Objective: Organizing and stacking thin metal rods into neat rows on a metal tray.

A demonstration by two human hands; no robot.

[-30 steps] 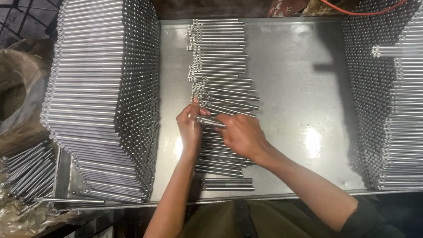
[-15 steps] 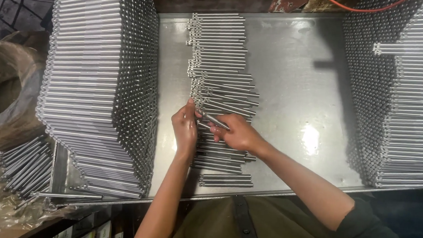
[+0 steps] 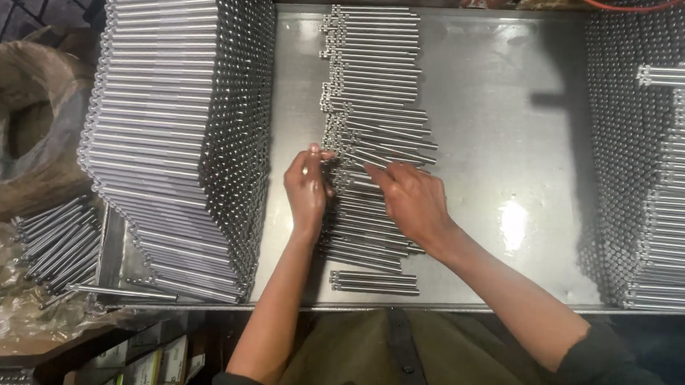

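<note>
Watching the head view from afar, I am seeing both hands working over a row of short metal rods [image 3: 372, 139] lying side by side down the middle of a shiny steel tray [image 3: 502, 130]. The left hand [image 3: 307, 189] is resting at the row's left edge, fingers curled and pinching near the rod ends; I cannot tell for certain whether it is actually gripping a rod or only pressing against the ends. The right hand [image 3: 414, 200] is lying palm down across the row, fingers half curled and spread over several slanted rods just above it, touching them rather than closing around any single one.

The rods under the hands are sitting askew, while those farther up the row are lying straight and parallel. A small separate bundle [image 3: 374, 282] is lying near the tray's front rim. A tall stack of longer rods [image 3: 174, 129] is filling the tray's left side, and another stack [image 3: 656, 170] is standing at the right. Outside the tray, at the left, loose rods [image 3: 55, 240] are lying beside a brown sack [image 3: 25, 137].
</note>
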